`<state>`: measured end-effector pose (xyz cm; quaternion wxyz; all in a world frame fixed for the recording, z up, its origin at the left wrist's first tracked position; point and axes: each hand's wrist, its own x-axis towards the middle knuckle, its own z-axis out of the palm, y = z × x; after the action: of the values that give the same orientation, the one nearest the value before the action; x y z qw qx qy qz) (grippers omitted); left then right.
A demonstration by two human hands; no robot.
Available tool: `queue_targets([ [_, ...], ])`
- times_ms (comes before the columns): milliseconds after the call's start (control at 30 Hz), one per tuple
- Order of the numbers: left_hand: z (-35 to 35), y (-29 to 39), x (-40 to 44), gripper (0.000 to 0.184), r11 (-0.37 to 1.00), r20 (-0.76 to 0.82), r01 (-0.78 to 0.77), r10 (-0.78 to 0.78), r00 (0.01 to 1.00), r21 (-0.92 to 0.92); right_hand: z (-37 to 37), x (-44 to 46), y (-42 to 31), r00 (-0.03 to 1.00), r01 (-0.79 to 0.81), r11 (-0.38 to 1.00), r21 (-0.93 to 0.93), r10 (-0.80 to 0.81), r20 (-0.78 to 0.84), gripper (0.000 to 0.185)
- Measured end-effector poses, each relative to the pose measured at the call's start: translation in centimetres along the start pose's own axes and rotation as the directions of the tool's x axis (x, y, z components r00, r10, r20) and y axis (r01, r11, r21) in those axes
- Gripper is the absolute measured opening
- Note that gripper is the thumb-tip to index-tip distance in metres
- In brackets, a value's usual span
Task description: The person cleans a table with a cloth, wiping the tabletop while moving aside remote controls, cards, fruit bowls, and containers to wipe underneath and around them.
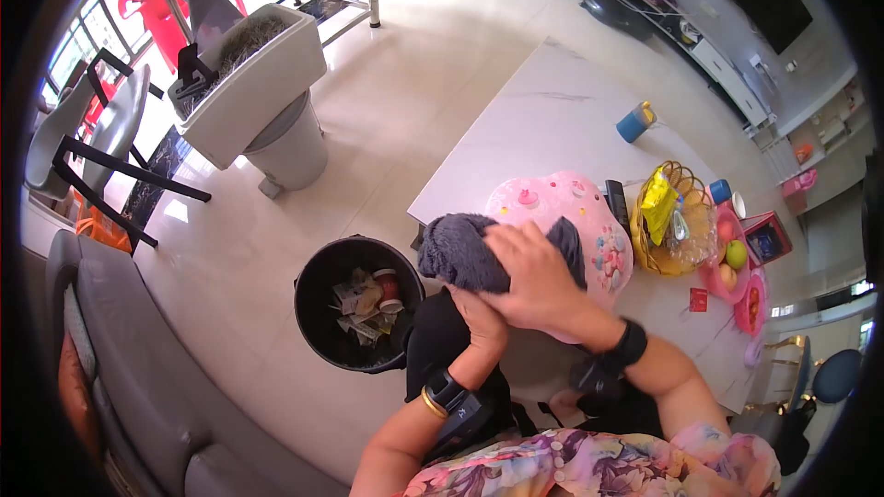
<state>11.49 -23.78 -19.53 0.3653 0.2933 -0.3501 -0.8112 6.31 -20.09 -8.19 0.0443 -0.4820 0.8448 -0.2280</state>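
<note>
A dark grey fluffy cloth (pixel 454 253) is bunched up between my two hands, at the near edge of the marble-look table (pixel 543 120). My right hand (pixel 534 281) lies over the top of it with bent fingers. From below, my left hand (pixel 479 315) grips it, its fingers partly hidden. One end of the cloth sticks out past my right fingers. Just behind the cloth is a pink scalloped tray-like piece (pixel 603 253) with small raised decorations. Below and left of the cloth stands a black bin (pixel 308 327) with papers and a cup inside.
On the table are a blue bottle (pixel 633 124), a wicker basket (pixel 649 253) with a yellow packet, a pink fruit dish (pixel 714 278) and a red card (pixel 699 300). A grey sofa (pixel 184 405) lies left; a white planter (pixel 276 74) stands on a bucket (pixel 295 152).
</note>
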Motion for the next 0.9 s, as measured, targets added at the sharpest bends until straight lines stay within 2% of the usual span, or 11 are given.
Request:
queue_targets([
  [67, -0.8, -0.3, 0.0, 0.061, 0.824, 0.140, 0.261, -0.220, 0.965, -0.503, 0.8, -2.4, -0.6, 0.995, -0.028, 0.999, 0.021, 0.030, -0.096, 0.054],
  [100, -0.8, 0.4, -0.2, 0.066, 0.781, 0.253, 0.315, -0.207, 0.945, -0.539, 1.0, -3.5, -0.8, 0.979, -0.049, 0.998, 0.045, 0.057, -0.195, 0.053],
  [133, -0.6, 0.9, -0.2, 0.066, 0.779, 0.261, 0.327, -0.216, 0.941, -0.534, 1.0, -4.6, -0.9, 0.978, -0.060, 0.997, 0.042, 0.068, -0.199, 0.053],
  [200, 0.4, 1.9, 0.2, 0.069, 0.926, 0.182, 0.140, -0.079, 0.980, -0.351, 0.6, -7.1, -0.7, 0.970, -0.013, 0.999, 0.034, 0.021, -0.243, 0.049],
  [233, 0.5, 2.6, 0.2, 0.066, 0.883, 0.183, 0.259, -0.202, 0.962, -0.392, 0.7, -8.6, -0.2, 0.967, 0.008, 1.000, -0.026, -0.015, -0.254, 0.052],
  [400, 0.5, 3.9, 1.3, 0.066, 0.881, 0.147, 0.368, -0.339, 0.929, -0.296, -1.3, -15.5, 3.3, 0.969, -0.024, 0.997, -0.071, 0.005, -0.249, 0.056],
  [467, 0.0, 2.8, 1.8, 0.061, 0.933, 0.172, 0.344, -0.324, 0.930, -0.102, -1.9, -17.2, 4.5, 0.939, -0.195, 0.980, -0.034, 0.176, -0.295, 0.057],
  [533, 0.1, 2.6, 0.7, 0.037, 0.951, 0.176, 0.305, -0.309, 0.934, 0.053, -1.9, -17.2, 5.7, 0.860, -0.319, 0.948, 0.018, 0.297, -0.415, 0.056],
  [600, -0.3, 1.3, 0.9, 0.033, 0.964, 0.207, 0.244, -0.262, 0.943, 0.109, -2.0, -14.9, 5.7, 0.845, -0.336, 0.939, 0.072, 0.334, -0.418, 0.055],
  [767, -0.8, 1.1, 1.2, 0.032, 0.958, 0.301, 0.287, -0.269, 0.915, -0.015, -0.6, -9.1, 1.8, 0.951, -0.003, 0.997, -0.083, -0.023, -0.309, 0.051],
  [900, -0.7, 1.2, 1.2, 0.029, 0.964, 0.309, 0.267, -0.253, 0.917, -0.005, -0.5, -11.3, 3.2, 0.940, 0.047, 0.998, -0.042, -0.059, -0.335, 0.051],
])
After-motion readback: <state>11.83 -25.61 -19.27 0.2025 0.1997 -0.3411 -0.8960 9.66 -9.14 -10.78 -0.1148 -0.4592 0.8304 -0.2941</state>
